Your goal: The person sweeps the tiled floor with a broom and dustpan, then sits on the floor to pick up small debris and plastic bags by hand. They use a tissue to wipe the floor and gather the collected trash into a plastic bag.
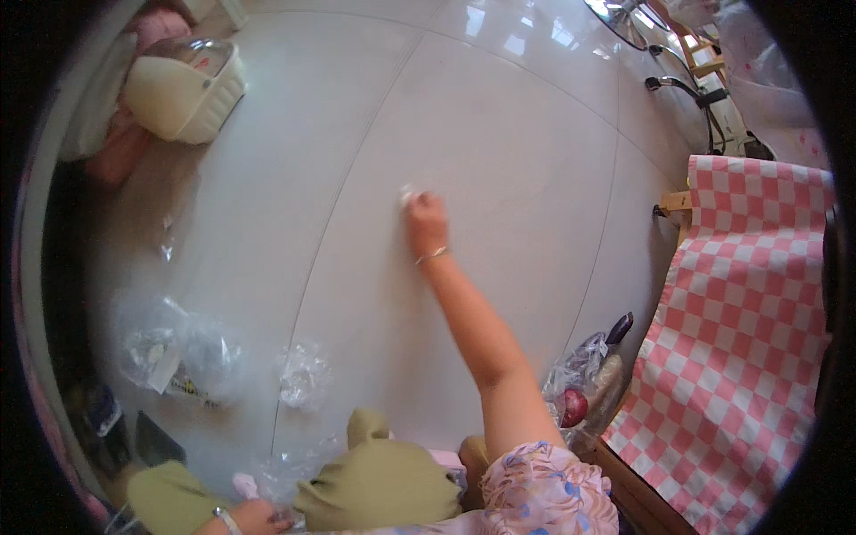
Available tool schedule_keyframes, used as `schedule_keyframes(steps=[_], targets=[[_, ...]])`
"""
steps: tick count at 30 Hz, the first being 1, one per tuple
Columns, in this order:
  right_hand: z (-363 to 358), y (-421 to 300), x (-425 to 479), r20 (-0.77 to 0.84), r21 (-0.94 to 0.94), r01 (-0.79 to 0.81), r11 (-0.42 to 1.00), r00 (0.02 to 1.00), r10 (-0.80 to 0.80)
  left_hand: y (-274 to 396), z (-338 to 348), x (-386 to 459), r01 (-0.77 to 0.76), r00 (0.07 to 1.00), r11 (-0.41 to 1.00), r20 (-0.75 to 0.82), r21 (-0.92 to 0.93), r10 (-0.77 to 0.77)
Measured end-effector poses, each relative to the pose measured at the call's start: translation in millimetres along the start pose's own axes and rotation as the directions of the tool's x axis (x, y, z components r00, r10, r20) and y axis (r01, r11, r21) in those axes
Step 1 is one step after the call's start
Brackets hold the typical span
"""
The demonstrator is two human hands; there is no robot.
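My right hand [428, 217] is stretched out low over the pale tiled floor [521, 200], a bracelet at its wrist. Its fingers are closed on a small white wad [406, 195], perhaps tissue; blur hides its details. At the bottom edge, my left hand [257, 518] is beside my bent knee, partly cut off by the frame. A pale pink object [245, 485] juts up from that hand, though its grip on it cannot be made out. Clear plastic film [287, 471] lies just past the left fingers.
Crumpled clear plastic [304, 376] and a larger plastic bag [177, 354] lie to the left. On the right, bagged vegetables, including a red onion [572, 408] and an eggplant [620, 328], sit beside a pink checked cloth [729, 321]. A cream basket [180, 90] stands upper left.
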State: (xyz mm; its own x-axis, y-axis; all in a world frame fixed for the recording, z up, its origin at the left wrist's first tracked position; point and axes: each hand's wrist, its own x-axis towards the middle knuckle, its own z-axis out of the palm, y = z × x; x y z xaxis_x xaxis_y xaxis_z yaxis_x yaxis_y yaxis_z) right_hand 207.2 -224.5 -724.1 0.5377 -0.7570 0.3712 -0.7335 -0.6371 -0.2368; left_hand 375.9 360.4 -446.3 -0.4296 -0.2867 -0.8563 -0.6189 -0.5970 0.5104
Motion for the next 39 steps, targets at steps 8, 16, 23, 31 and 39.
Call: schedule_keyframes(steps=[8,16,23,31,39], targets=[[-66,-144,-158,0.228,0.540,0.203,0.817,0.899,-0.375,58,-36,12,0.077,0.992,0.996,0.097,0.034,-0.080],[-70,-17,-95,-0.041,0.128,-0.285,0.950,0.955,0.293,10,-17,6,0.091,0.986,0.994,0.131,0.064,-0.098],[-21,-175,-122,0.117,0.385,0.110,0.916,0.979,-0.166,-27,-8,4,0.042,0.998,0.998,0.035,0.056,-0.044],[-58,-114,-96,0.044,0.298,-0.305,0.904,0.951,0.307,-36,-9,-13,0.100,0.995,0.989,-0.011,0.105,-0.100],[-6,-138,-77,0.048,0.120,-0.218,0.969,0.976,0.213,-36,-4,-17,0.175,0.984,0.965,-0.069,0.195,-0.164]])
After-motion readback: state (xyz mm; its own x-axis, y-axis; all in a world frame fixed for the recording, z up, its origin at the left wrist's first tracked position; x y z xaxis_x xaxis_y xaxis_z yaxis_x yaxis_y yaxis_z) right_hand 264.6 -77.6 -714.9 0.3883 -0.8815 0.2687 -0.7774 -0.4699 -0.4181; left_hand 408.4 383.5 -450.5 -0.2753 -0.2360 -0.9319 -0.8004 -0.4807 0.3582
